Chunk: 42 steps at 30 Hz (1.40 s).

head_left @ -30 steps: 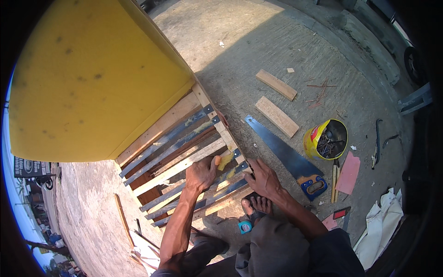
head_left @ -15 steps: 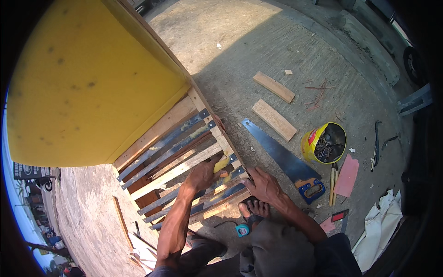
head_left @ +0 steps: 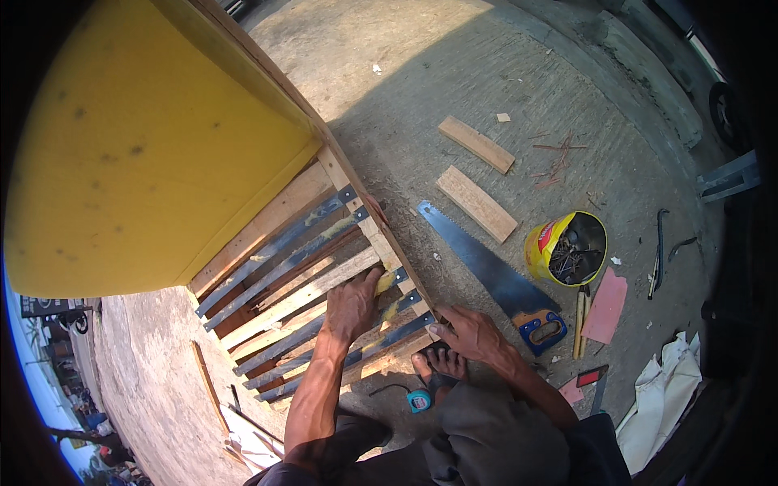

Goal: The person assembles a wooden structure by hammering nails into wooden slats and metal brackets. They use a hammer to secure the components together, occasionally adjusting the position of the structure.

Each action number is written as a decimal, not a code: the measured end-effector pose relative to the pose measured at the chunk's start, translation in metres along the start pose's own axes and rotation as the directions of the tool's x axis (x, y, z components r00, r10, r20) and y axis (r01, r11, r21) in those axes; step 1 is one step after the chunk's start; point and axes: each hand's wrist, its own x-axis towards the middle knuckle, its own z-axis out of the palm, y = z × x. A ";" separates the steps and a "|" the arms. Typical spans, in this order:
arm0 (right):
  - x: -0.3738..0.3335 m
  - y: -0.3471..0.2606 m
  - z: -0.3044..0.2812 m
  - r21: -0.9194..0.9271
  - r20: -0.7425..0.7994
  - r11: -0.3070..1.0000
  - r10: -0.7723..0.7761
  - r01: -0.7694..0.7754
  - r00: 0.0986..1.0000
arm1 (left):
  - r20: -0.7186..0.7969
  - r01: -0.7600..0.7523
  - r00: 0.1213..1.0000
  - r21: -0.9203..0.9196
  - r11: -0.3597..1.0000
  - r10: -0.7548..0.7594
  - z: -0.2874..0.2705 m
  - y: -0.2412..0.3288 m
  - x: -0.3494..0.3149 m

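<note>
A wooden furniture frame with a yellow cover lies tilted at the left, dark straps nailed across it. My left hand is at a pale wooden slat beside a strap end with yellow foam residue. Its fingers bend down into the gap, and what they grip is hidden. My right hand grips the frame's outer rail near the lowest straps, thumb and forefinger on its edge.
On the concrete at the right are a handsaw, two wood pieces, a yellow bucket of nails, a hammer, pink scraps and a pry bar. A teal tape measure lies by my foot.
The view has shifted slightly. My left hand has turned, its thumb no longer showing over the yellow residue. My right hand has slid a little down along the rail.
</note>
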 end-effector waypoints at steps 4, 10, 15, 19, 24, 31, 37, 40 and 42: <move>-0.006 -0.003 0.000 -0.012 0.005 1.000 -0.014 0.014 1.000 | -0.031 0.006 1.000 0.093 0.996 -0.003 0.000 -0.002 -0.001; -0.035 -0.001 -0.047 -0.056 -0.171 0.997 0.047 -0.058 0.984 | -0.201 -0.046 0.978 0.087 0.995 0.062 0.011 0.004 0.000; -0.055 0.034 -0.135 -0.073 -0.724 0.952 0.154 -0.297 0.672 | -0.192 0.012 0.981 0.082 0.997 0.004 0.016 0.006 -0.004; -0.040 0.084 -0.186 -0.194 -0.724 0.836 0.231 -0.513 0.650 | -0.237 -0.024 0.970 0.146 0.989 0.059 0.019 0.007 -0.003; 0.001 0.130 -0.180 -0.492 -0.404 0.590 0.496 -0.640 0.768 | -0.241 -0.038 0.967 0.167 0.985 0.078 0.020 0.007 -0.001; 0.007 0.168 -0.161 -0.401 -0.520 0.632 0.440 -0.664 0.732 | -0.196 0.025 0.981 0.167 0.986 0.008 0.021 0.004 -0.005; 0.005 0.135 -0.179 -0.429 -0.533 0.678 0.344 -0.597 0.773 | -0.150 0.045 0.988 0.108 0.993 -0.028 0.016 0.003 -0.007; -0.016 0.084 -0.181 -0.457 -0.620 0.747 0.122 -0.482 0.776 | -0.138 0.060 0.989 0.106 0.993 -0.045 0.015 0.004 -0.009; -0.025 0.052 -0.171 -0.312 -0.734 0.889 -0.002 -0.335 0.679 | -0.148 0.058 0.988 0.104 0.993 -0.042 0.016 0.004 -0.008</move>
